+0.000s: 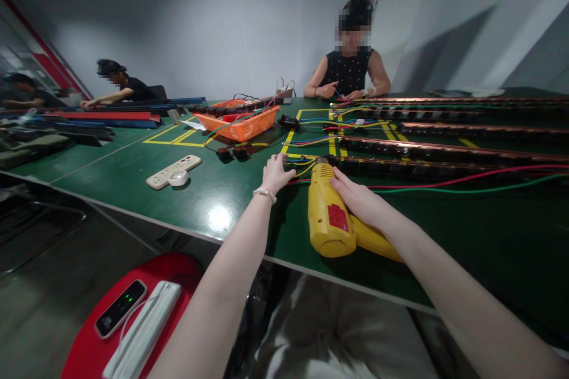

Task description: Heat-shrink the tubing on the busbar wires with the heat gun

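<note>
While left hand holds wires, right hand grips heat gun.

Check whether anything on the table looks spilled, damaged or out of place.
Nothing on the green table looks spilled or damaged; the bright patch near its edge looks like glare. Mildly odd: a beige, phone-like item with a white object on or beside it, seemingly personal, unlike the coloured wires.

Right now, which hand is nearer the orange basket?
Left: the left hand, at wires, is front-right of the basket; the right hand, on the yellow heat gun, is farther right.
</note>
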